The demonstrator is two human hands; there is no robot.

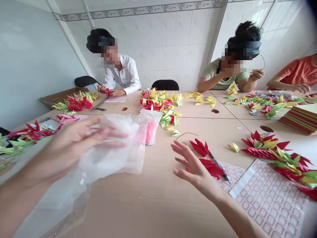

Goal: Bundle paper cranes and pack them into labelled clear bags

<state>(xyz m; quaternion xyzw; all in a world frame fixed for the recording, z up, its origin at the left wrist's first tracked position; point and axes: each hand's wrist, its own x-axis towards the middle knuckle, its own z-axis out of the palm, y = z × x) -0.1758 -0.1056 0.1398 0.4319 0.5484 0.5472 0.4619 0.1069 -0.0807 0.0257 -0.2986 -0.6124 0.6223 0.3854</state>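
Note:
My left hand [86,140], smeared by motion, is over translucent plastic bags [111,158] at the left. Its fingers reach to the right, but I cannot tell whether they grip the plastic. A zip bag with pink contents [149,132] lies just beyond, partly overlapped by the plastic. My right hand [192,165] is open above the table, its fingers apart and nothing in them. Close to it are red folded-paper pieces [200,147], a pen [219,167] and a thin dark cord [185,134]. A sheet with red rounded squares [272,198] lies right of my right forearm.
Across the table [138,205] sit a person in white [123,74], one in green [223,74] and one in orange [297,71]. Folded paper is heaped at the centre [158,99], left [79,100] and right [277,152]. A coloured paper stack [300,119] stands at the right edge.

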